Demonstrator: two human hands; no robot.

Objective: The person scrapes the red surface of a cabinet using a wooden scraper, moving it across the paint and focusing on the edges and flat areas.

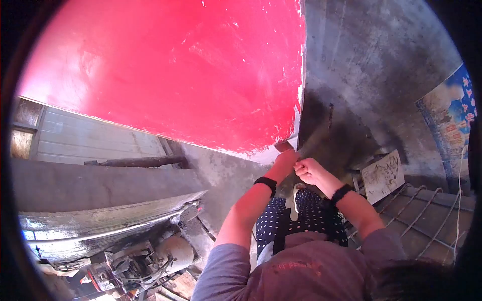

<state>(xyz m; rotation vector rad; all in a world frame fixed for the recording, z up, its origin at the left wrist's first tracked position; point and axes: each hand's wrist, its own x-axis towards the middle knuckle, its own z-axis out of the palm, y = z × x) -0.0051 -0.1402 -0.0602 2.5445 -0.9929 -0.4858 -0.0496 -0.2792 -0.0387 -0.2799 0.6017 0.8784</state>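
A large red panel (pixel 191 75) fills the upper left, its red surface broken by white scuffs and a ragged white right edge. At its lower corner, my left hand (pixel 286 161) is closed on a small flat brown piece (pixel 284 146), whose visible end lies against the whitish corner. Just right of it, my right hand (pixel 309 171) is curled into a fist beside the left wrist. I cannot tell what, if anything, is inside that fist. Dark bands circle both wrists.
A grey concrete ledge (pixel 100 185) runs along the left, with cluttered machinery (pixel 145 266) below it. On the right are a stained white board (pixel 384 176), a metal bar grid (pixel 427 215) and a hanging pale cord (pixel 459 200). A blue printed sheet (pixel 454 125) covers part of the wall.
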